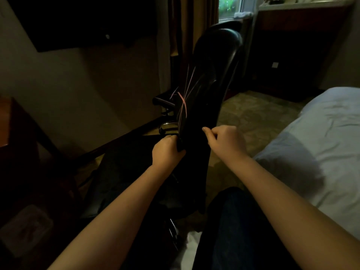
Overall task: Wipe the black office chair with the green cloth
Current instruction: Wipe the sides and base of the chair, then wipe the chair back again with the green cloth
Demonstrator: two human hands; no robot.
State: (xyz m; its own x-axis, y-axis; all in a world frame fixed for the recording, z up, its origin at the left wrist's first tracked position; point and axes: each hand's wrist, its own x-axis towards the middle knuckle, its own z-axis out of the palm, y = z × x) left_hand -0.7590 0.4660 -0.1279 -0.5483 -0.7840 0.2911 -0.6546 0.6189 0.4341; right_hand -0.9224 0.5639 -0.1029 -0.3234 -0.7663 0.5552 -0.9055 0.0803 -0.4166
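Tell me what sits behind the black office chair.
Beyond the black office chair hang a curtain and a window; patterned carpet lies to its right. The chair hides whatever wall and floor lie directly behind it.

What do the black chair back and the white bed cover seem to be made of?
Chair back: probably faux leather or moulded plastic, smooth and semi-glossy; light glints along its top curve. Bed cover: woven cloth, likely cotton, matte; it shows soft creases.

Dim room, daylight from window, wide-angle edge distortion
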